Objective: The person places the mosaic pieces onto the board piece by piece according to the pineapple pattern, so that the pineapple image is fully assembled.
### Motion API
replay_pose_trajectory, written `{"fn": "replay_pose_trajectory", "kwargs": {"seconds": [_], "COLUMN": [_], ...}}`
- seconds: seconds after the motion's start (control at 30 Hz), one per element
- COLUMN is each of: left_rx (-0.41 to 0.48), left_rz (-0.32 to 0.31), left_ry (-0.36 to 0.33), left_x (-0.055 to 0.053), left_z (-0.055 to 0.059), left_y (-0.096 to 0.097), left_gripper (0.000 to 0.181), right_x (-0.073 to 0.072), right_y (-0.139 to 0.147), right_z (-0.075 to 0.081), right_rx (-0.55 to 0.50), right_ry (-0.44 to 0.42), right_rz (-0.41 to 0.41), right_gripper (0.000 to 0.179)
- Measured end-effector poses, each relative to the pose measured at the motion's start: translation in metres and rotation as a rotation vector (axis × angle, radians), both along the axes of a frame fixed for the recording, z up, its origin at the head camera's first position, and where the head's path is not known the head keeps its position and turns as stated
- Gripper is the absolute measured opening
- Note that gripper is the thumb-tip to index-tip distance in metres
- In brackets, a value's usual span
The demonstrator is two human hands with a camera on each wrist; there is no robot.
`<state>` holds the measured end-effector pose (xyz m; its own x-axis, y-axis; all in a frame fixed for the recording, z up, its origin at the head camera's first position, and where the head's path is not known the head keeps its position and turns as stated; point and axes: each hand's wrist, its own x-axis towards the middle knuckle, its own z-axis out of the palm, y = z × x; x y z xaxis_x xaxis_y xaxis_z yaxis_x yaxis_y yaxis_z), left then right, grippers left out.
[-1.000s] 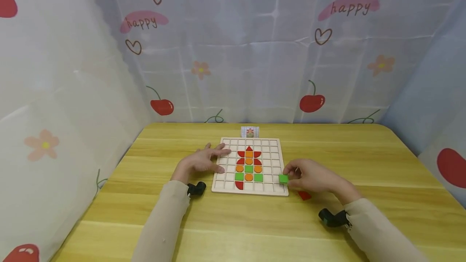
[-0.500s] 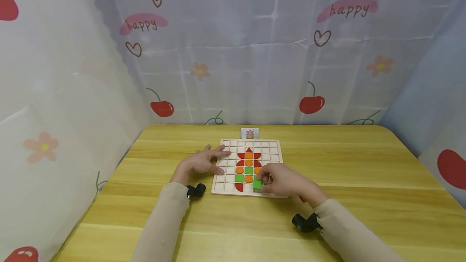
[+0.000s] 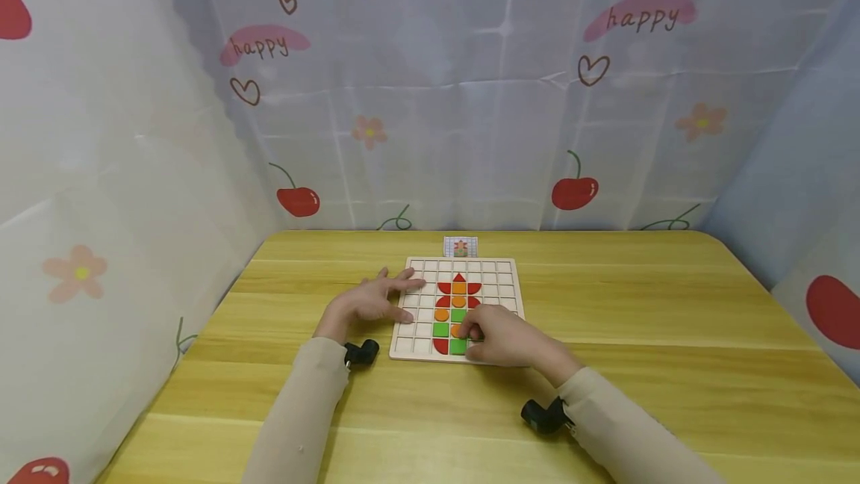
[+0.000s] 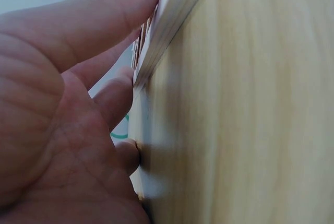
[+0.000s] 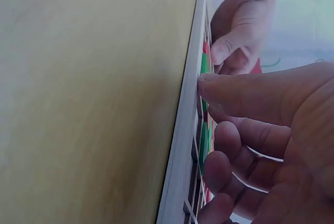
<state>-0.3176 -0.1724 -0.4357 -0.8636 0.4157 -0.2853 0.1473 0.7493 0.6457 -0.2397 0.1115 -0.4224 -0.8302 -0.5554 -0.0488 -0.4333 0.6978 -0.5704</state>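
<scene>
Pressing green square [image 3: 458, 346] into bottom row of grid board [image 3: 410, 346], right hand [image 3: 500, 338] fingers curled over it (grip unclear); left hand [image 3: 372, 301] lay flat, fingers spread, on board's left edge.

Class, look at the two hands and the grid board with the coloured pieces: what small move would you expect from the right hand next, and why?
Probably the right hand presses the green square flat into its cell and then lifts away. Its fingertips rest on that piece in the bottom row of the grid board, beside the red piece, while the left hand lies spread on the board's left edge, steadying it.
</scene>
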Motion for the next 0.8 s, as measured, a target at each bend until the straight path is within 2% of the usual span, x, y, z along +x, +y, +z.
{"fn": "replay_pose_trajectory", "kwargs": {"seconds": [0.23,0.43,0.8], "left_rx": [0.001,0.014,0.017], "left_rz": [0.005,-0.002,0.021], "left_ry": [-0.004,-0.012,-0.016], "left_x": [0.000,0.000,-0.001], "left_z": [0.000,0.001,0.000], "left_y": [0.000,0.002,0.001], "left_gripper": [0.069,0.070,0.070], "right_x": [0.002,0.002,0.008], "right_y": [0.001,0.016,0.061], "right_z": [0.003,0.005,0.008], "right_rx": [-0.013,-0.037,-0.084], "right_ry": [0.016,0.070,0.012], "right_rz": [-0.012,-0.014,-0.059], "right_gripper": [0.011,0.006,0.008]}}
